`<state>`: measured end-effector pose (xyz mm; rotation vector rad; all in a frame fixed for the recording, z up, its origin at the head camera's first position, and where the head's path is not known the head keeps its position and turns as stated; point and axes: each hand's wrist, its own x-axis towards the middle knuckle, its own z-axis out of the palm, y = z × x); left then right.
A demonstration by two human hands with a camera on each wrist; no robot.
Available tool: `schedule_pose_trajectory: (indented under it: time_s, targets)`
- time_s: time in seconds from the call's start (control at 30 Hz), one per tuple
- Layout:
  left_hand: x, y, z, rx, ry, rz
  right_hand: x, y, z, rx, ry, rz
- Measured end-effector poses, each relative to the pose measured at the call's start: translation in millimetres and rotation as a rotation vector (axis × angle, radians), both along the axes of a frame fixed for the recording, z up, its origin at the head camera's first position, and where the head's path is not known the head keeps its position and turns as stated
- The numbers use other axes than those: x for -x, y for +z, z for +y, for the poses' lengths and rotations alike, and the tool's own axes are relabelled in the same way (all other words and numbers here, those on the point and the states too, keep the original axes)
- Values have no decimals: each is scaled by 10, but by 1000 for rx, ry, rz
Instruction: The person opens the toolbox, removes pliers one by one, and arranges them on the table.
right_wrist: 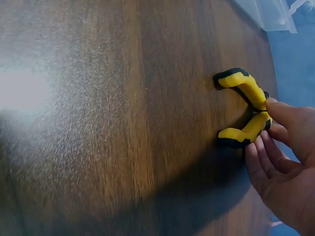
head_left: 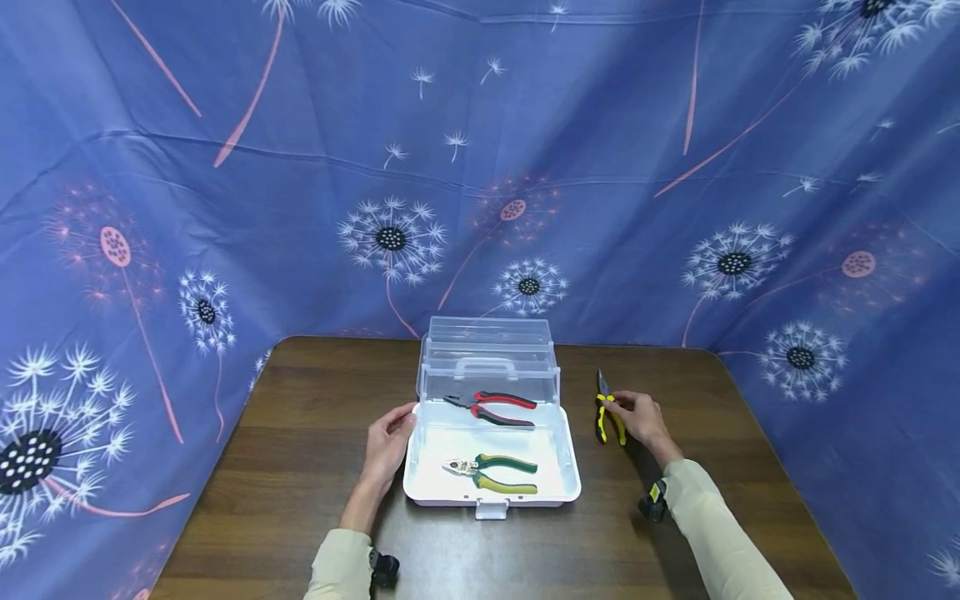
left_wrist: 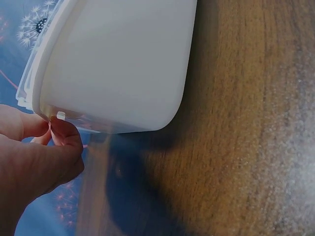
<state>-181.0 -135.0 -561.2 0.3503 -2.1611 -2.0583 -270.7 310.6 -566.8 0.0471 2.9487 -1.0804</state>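
Wooden surface [head_left: 315,417] stretches in front of an open white toolbox [head_left: 555,458] and off to both sides. A left hand [head_left: 386,446] pinches the toolbox's left rim; to the box's right, apart from it, a right hand [head_left: 641,414] pinches yellow-and-black pliers [right_wrist: 252,92], nose pointing away. The clear lid [head_left: 487,342] rises near the surface's far edge.

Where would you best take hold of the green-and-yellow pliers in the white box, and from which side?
Probably by both handles, just right of the pivot, reaching down from above. The green-and-yellow pliers lie flat, nose to the left, handles spread to the right and closest together near the pivot; the walls of the white box would likely hinder a low sideways approach.
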Motion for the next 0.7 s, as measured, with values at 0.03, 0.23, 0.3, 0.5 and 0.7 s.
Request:
schedule_pose_trajectory:
  time_s: [0.03,0.23,0.3,0.5,0.7]
  targets:
    - [1,-1,-4,2,-2,-2,-4,8,-3,4,13,14]
    - [6,-4,-13,-1,-12,-24,-44,119,-42,37,32,131]
    - [7,-4,-14,-1,-10,-34,-54,179,-65,55,28,155]
    - [7,-19,-13,7,-8,-48,-84,393,-165,123,23,155]
    - [10,-17,-4,12,-3,-51,-116,597,-319,215,78,150]
